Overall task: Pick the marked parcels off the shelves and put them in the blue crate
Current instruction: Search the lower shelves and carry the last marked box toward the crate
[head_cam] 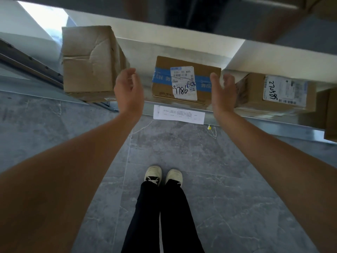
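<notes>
Forearms: both bare, reaching forward from the bottom corners of the view toward the shelf.
Legs: black trousers and pale shoes (pixel 163 175) standing on a grey stone-pattern floor (pixel 228 198).
Left hand (pixel 128 90): raised, palm turned inward, fingers loosely spread and slightly curved, holding nothing; it hangs in front of the gap between the plain carton and the taped parcel.
Right hand (pixel 223 92): raised opposite, palm inward, fingers relaxed and apart, holding nothing; it sits just beside the taped parcel's right end, and whether it touches cannot be told.
Paper slip (pixel 179 115): white printed sheet hanging on the shelf's front edge (pixel 264 123), below the taped parcel.
Taped parcel (pixel 186 80): brown carton on the shelf between the two hands, blue tape across it, white label with handwritten digits.
Plain carton (pixel 89 60): larger creased box to the left, on the same shelf.
Labelled carton (pixel 273 92): to the right, white label with handwriting.
Upper shelf (pixel 164 39): pale board overhead.
</notes>
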Available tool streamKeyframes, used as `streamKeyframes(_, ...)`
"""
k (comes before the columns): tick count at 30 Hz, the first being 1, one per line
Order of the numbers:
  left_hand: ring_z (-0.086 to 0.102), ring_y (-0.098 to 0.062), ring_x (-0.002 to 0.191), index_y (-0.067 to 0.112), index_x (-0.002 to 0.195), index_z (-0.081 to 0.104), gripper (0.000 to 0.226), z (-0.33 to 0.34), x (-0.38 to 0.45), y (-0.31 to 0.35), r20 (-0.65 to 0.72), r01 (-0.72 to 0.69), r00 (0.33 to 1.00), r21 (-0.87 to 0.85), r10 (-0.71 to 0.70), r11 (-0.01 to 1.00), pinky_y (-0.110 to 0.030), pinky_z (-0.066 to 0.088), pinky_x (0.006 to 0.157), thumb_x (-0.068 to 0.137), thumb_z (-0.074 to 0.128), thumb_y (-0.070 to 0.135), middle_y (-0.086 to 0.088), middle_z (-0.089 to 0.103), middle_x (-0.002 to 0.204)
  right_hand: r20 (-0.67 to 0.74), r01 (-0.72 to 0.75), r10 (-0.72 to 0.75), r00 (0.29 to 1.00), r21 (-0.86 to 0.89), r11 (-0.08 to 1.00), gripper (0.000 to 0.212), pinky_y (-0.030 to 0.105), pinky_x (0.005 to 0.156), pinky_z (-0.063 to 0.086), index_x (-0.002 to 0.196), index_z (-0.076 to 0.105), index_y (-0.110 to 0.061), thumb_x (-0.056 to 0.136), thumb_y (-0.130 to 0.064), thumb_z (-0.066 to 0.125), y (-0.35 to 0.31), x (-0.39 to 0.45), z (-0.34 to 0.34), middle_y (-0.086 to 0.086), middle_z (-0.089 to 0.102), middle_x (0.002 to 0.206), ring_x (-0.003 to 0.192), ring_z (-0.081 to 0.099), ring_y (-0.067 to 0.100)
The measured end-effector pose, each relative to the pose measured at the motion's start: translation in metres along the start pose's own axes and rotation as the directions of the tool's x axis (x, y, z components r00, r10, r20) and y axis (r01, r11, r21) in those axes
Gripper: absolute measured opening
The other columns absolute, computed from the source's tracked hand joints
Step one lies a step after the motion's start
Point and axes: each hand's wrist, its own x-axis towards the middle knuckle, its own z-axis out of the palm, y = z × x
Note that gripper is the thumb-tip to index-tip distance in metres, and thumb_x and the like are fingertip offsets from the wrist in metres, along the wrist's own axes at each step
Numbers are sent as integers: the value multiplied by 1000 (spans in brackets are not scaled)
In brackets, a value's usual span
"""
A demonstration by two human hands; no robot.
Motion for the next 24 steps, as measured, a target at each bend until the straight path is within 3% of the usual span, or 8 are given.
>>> streamKeyframes(2, 53, -5, 71, 18, 90, 63, 20, -23, 9, 2, -55, 19, 998, -32, -21, 999, -20, 44, 65, 89, 45, 11, 7, 59, 76, 19, 73, -73, 997, 1, 997, 55, 32, 102, 41, 141, 43, -15, 95, -44, 53, -11, -12, 9, 2, 49, 144, 130, 47, 18)
streamKeyframes(4, 53, -8, 71, 22, 84, 62, 20, -51, 20, 5, -129, 40, 991, -57, -47, 998, -24, 45, 66, 87, 44, 13, 8, 57, 74, 69, 121, -120, 990, -20, 992, 54, 39, 99, 48, 137, 45, -18, 93, -49, 51, -24, -29, 20, 3, 54, 138, 122, 55, 20)
streamKeyframes(7, 53, -8, 73, 12, 92, 68, 25, -99, 42, 6, -253, 60, 965, -9, -60, 998, -28, 47, 70, 84, 45, 19, 4, 59, 79, 145, 162, -158, 977, -19, 987, 50, 46, 95, 51, 131, 50, -22, 92, -53, 49, -40, -53, 39, -2, 58, 125, 114, 58, 19)
streamKeyframes(9, 52, -11, 78, 5, 98, 68, 34, -127, 60, 5, -335, 103, 938, 25, -89, 994, -29, 47, 75, 82, 45, 23, -6, 60, 89, 201, 179, -170, 965, -29, 983, 50, 44, 106, 43, 139, 48, -20, 96, -47, 50, -49, -67, 52, 0, 52, 137, 127, 50, 20)
streamKeyframes(11, 52, -12, 80, 4, 102, 66, 35, -148, 72, 3, -341, 136, 931, 3, -127, 991, -26, 47, 71, 83, 44, 23, -16, 63, 99, 249, 171, -151, 957, -63, 983, 55, 40, 113, 35, 145, 43, -18, 97, -44, 50, -59, -78, 69, 2, 44, 150, 137, 40, 20)
streamKeyframes(17, 49, -6, 76, 8, 120, 59, 35, -176, 79, -7, -105, 236, 965, -33, -239, 971, -18, 41, 63, 92, 41, 21, -2, 58, 97, 346, 88, -56, 937, -79, 993, 59, 35, 107, 35, 145, 42, -14, 98, -47, 49, -103, -111, 146, 7, 44, 149, 135, 43, 23)
streamKeyframes(21, 54, -18, 103, 8, 133, 51, 39, -182, 79, -14, 76, 320, 946, -37, -316, 947, -27, 44, 82, 99, 38, 22, -11, 59, 119, 426, 32, 16, 905, -105, 994, 69, 34, 112, 28, 152, 30, -14, 97, -52, 46, -118, -131, 189, 6, 33, 157, 143, 33, 24)
streamKeyframes(24, 47, -24, 127, 10, 141, 43, 43, -181, 90, -17, 182, 392, 906, -20, -383, 920, -32, 38, 97, 103, 34, 28, -12, 50, 140, 403, -32, 67, 913, -92, 995, 72, 37, 116, 23, 155, 21, -13, 99, -54, 42, -118, -130, 212, 6, 24, 161, 147, 25, 25)
